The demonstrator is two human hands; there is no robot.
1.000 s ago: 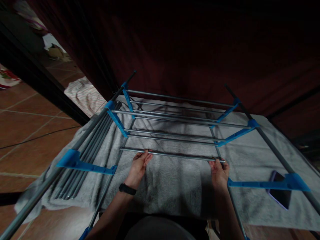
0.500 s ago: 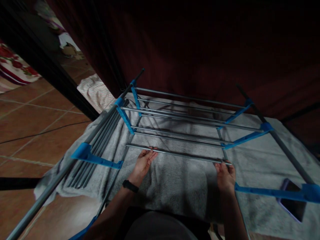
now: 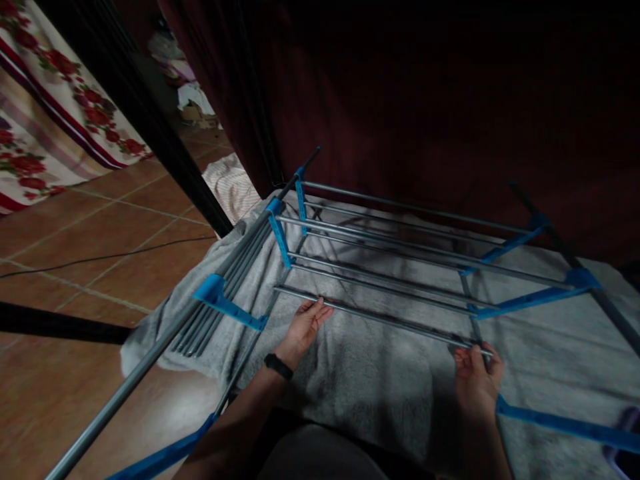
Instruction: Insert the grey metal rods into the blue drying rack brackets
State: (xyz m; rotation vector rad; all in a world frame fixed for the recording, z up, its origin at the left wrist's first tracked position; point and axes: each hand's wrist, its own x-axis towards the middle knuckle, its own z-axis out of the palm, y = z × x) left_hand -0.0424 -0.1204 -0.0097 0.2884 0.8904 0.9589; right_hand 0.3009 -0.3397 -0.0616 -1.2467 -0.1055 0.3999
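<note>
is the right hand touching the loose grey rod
Touching. In the head view the right hand closes its fingers around the near end of the grey rod, with no gap showing between them.
</note>
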